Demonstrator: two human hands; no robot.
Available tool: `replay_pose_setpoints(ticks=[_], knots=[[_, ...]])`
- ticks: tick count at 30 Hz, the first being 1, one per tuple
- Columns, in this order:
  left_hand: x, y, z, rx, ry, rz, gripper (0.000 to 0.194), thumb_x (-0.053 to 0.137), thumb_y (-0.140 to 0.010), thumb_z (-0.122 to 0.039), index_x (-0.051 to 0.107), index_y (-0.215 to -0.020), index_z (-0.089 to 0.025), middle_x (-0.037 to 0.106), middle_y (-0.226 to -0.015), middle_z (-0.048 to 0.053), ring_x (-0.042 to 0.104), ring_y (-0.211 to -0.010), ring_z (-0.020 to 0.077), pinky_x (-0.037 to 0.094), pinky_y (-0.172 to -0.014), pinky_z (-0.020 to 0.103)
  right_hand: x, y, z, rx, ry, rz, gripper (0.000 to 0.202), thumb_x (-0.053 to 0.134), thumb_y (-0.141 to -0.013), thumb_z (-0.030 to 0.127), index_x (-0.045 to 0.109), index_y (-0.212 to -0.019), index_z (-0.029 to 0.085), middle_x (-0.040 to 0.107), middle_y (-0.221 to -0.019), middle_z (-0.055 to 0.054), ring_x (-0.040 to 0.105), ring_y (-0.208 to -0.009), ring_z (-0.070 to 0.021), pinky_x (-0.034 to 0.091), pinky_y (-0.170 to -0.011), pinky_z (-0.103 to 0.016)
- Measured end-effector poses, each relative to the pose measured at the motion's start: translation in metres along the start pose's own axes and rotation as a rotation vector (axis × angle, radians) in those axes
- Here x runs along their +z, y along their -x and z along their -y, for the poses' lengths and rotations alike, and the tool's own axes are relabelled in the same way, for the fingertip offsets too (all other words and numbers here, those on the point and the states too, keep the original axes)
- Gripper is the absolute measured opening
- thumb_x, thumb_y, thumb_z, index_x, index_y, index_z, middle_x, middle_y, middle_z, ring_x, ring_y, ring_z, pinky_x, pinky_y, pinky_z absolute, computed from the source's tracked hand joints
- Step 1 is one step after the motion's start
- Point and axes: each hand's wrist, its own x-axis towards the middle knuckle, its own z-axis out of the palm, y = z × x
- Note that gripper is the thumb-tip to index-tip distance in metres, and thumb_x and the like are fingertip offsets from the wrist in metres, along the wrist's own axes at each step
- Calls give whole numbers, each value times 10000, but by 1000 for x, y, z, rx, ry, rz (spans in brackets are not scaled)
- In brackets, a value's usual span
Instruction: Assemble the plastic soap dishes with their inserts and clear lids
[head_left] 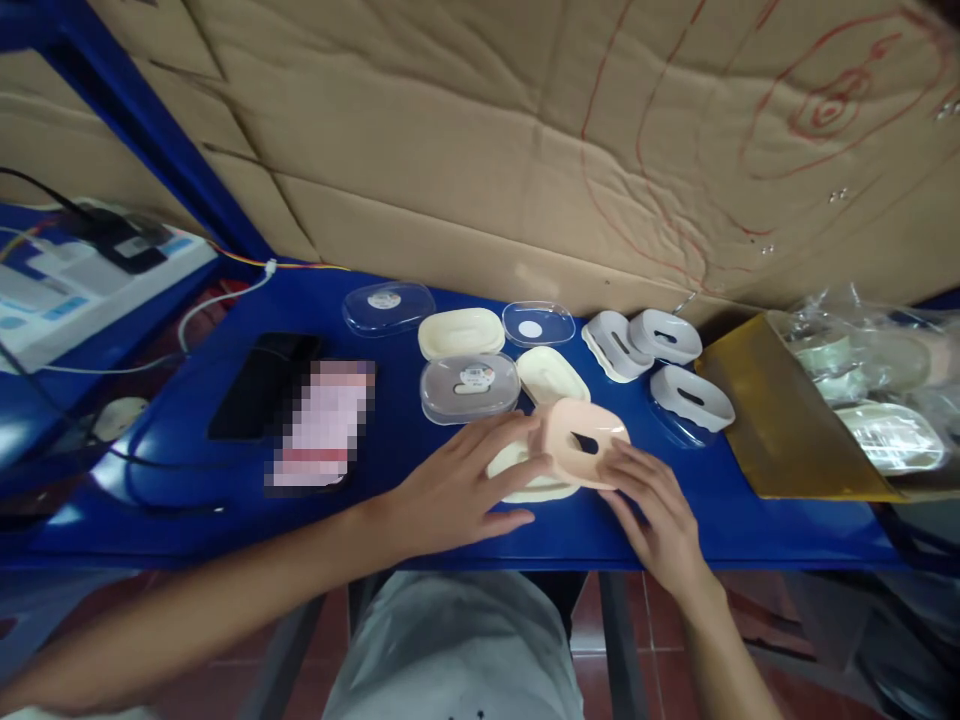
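A peach soap dish [574, 425], oval with a slot in its middle, is tilted just above the table. My right hand [656, 505] grips its right edge between thumb and fingers. My left hand [469, 485] has its fingers stretched apart at the dish's left side; whether they touch it I cannot tell. Below lies a cream oval tray [544, 490], partly hidden by the dish and my left hand. Just behind are a clear-lidded grey dish [469, 388] with a label and a cream oval dish [553, 375].
Behind lie another cream dish [461, 333] and clear lids [388, 310] [538, 325]. Grey slotted dishes [691, 397] stand right, beside a cardboard box [787, 430] of plastic-wrapped dishes. Phones [262, 385] and cables lie left, near a white power strip [97, 290]. Cardboard [420, 150] walls the back.
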Motion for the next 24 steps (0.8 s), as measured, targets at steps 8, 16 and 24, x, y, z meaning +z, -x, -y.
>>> replay_pose_setpoints(ticks=[8,16,24], knots=[[9,21,-16,-184,-90,137,632,795,-981,-362,515,-1520,-187,470,-1630,240,509,-1506,393,567,-1147,574,18,-11,17,-116,-6,123,379,648,-1027,85,700,-1363,254,791,-1270,-80,652,-1404,-303,551,-1161,-569],[14,28,-25,-268,-102,95,263,668,-1055,-286,654,-1299,-189,614,-1516,167,625,-1377,333,598,-1097,516,24,-5,15,-112,-39,128,346,629,-1047,109,680,-1371,220,775,-1293,-108,657,-1392,-293,616,-1097,-519],[10,42,-36,-196,-200,79,260,629,-1094,-311,683,-1316,-187,720,-1409,98,585,-1445,291,477,-1235,489,30,3,28,-175,42,142,381,675,-1034,148,692,-1389,285,817,-1219,-65,734,-1283,-280,620,-1099,-515]])
